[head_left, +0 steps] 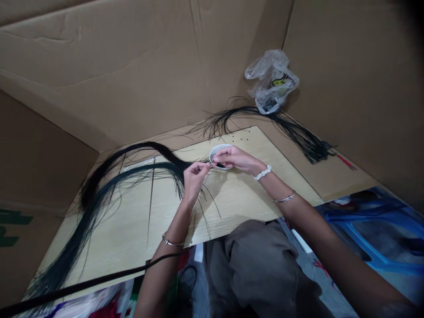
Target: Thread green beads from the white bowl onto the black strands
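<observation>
My left hand (195,176) is closed in a pinch on thin dark strands, right beside the end of a long strand bundle (145,168). That bundle curves away to the left across the board. Fingertip to fingertip with it, my right hand (236,159) is also pinched, over the rim of a small white bowl (221,147). Whatever sits between the right fingertips is too small to name. Inside the bowl lie small dark pieces (220,165), partly hidden by my fingers. A few loose strands hang below my left hand.
A pale wooden board (245,194) carries the bowl and strands. Behind it to the right lie a second dark strand bundle (298,137), a crumpled clear plastic bag (273,84) and a red-handled tool (346,162). Cardboard walls (149,66) enclose the back and sides. A blue plastic frame (361,243) stands at lower right.
</observation>
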`<act>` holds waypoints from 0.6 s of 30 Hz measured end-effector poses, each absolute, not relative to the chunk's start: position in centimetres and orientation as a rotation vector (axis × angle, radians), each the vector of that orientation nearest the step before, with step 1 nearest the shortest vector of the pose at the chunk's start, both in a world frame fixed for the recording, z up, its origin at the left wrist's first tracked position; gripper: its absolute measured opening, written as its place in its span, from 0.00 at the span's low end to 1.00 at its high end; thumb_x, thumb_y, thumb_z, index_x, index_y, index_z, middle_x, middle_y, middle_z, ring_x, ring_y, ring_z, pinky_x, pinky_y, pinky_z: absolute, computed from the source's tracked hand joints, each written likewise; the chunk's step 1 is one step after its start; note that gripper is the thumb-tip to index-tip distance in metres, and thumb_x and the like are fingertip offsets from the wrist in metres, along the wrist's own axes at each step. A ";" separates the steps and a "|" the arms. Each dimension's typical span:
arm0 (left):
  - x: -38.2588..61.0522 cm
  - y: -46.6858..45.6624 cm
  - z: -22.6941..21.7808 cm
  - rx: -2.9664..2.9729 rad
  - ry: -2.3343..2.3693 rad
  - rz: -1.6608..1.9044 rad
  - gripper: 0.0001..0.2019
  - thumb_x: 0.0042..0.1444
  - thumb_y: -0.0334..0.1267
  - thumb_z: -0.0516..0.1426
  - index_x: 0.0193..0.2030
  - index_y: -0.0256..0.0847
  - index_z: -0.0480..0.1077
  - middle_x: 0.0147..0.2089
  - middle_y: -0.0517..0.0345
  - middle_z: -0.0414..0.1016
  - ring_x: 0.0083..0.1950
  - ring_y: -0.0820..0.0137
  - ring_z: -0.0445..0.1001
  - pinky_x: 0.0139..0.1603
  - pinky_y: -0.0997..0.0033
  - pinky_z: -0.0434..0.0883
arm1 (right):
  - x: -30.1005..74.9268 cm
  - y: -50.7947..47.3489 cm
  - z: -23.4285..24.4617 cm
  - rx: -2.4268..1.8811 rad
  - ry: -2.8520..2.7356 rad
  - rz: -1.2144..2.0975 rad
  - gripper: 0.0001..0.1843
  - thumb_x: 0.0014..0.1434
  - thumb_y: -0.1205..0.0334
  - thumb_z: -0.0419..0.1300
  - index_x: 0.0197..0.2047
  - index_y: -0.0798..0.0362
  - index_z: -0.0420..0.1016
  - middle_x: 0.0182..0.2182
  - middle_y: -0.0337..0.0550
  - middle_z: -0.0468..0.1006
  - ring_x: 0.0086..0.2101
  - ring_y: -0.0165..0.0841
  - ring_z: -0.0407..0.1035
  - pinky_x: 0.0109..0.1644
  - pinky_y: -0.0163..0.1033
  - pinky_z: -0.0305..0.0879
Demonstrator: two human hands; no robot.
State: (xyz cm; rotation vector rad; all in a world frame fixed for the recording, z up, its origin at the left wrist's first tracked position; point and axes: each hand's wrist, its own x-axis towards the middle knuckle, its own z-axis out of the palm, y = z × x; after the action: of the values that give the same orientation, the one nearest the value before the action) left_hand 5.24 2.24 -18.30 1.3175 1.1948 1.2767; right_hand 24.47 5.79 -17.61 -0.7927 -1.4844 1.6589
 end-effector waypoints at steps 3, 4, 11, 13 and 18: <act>5.3 2.1 -18.2 1.308 1.183 1.292 0.13 0.48 0.46 0.67 0.29 0.37 0.76 0.26 0.60 0.73 0.25 0.77 0.63 0.26 0.76 0.60 | 24.4 5.8 -17.8 -0.795 -1.470 1.665 0.15 0.55 0.56 0.69 0.38 0.61 0.80 0.35 0.48 0.79 0.24 0.21 0.56 0.22 0.28 0.46; 5.3 2.1 -18.1 1.306 1.178 1.294 0.13 0.48 0.46 0.67 0.29 0.37 0.75 0.26 0.60 0.73 0.25 0.77 0.64 0.27 0.76 0.60 | 24.4 5.8 -17.9 -0.795 -1.468 1.668 0.15 0.55 0.56 0.69 0.38 0.61 0.80 0.35 0.48 0.79 0.24 0.21 0.56 0.22 0.28 0.46; 5.3 2.1 -18.1 1.302 1.177 1.288 0.14 0.48 0.46 0.67 0.27 0.37 0.74 0.26 0.58 0.74 0.29 0.73 0.70 0.29 0.76 0.64 | 24.1 5.7 -17.8 -0.801 -1.440 1.680 0.15 0.54 0.55 0.69 0.36 0.61 0.79 0.33 0.47 0.79 0.24 0.21 0.56 0.22 0.28 0.45; 5.3 2.1 -18.1 1.304 1.183 1.289 0.14 0.48 0.46 0.67 0.28 0.37 0.74 0.26 0.58 0.74 0.29 0.73 0.70 0.29 0.76 0.64 | 24.1 5.6 -17.8 -0.803 -1.438 1.680 0.15 0.54 0.55 0.69 0.36 0.61 0.79 0.33 0.47 0.79 0.24 0.21 0.55 0.22 0.28 0.45; 5.3 2.2 -18.2 1.317 1.194 1.283 0.14 0.48 0.47 0.66 0.27 0.37 0.74 0.25 0.59 0.73 0.28 0.74 0.69 0.29 0.76 0.63 | 24.2 5.6 -17.8 -0.810 -1.460 1.671 0.16 0.54 0.54 0.69 0.36 0.60 0.79 0.34 0.47 0.79 0.24 0.21 0.55 0.23 0.29 0.45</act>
State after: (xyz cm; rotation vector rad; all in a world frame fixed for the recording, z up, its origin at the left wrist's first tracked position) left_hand 5.31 2.15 -18.22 1.3175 1.1945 1.2828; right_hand 24.15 5.62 -17.79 -0.8097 -1.4597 1.6711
